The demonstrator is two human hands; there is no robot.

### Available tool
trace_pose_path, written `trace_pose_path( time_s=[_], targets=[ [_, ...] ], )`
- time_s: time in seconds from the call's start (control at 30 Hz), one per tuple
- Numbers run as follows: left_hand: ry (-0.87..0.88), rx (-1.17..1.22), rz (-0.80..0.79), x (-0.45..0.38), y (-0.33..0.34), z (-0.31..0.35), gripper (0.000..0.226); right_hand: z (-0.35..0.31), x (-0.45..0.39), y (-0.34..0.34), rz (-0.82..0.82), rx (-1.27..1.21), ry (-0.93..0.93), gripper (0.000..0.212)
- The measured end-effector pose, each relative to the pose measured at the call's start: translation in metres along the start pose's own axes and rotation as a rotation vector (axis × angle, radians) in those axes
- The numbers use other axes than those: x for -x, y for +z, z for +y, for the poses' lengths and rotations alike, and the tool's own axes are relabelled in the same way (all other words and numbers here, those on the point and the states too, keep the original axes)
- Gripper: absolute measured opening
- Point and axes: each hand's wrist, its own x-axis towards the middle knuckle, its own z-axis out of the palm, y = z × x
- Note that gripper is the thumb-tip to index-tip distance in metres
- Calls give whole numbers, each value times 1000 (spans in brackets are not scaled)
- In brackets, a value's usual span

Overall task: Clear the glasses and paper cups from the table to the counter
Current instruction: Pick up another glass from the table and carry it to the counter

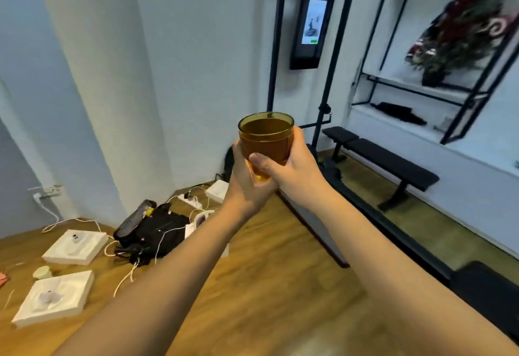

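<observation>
An amber glass [265,136] is held upright in mid-air at the centre of the view, above a wooden floor. My left hand [247,184] cups its base and left side from below. My right hand [292,164] wraps its right side, with the thumb across the front. The lower part of the glass is hidden by my fingers. No table, counter or paper cup shows in this view.
On the floor at the left lie white foam trays [74,246], a black bag [153,227], cables and a power strip [191,199]. A black bench [384,159] and a metal rack [463,55] stand at the right, and a screen [313,22] hangs on the wall.
</observation>
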Motion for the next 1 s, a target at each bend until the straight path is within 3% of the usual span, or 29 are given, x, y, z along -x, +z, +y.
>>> trace_pose_path(
  time_s=[0.43, 0.67, 1.0],
  targets=[
    [150, 249, -506, 33, 299, 114, 93, 61, 133, -289, 454, 145, 134, 77],
    [148, 376, -603, 81, 477, 190, 94, 83, 217, -454, 561, 205, 235, 86],
    [116, 465, -812, 118, 672, 266, 82, 110, 318, -639, 640, 324, 318, 88]
  ],
)
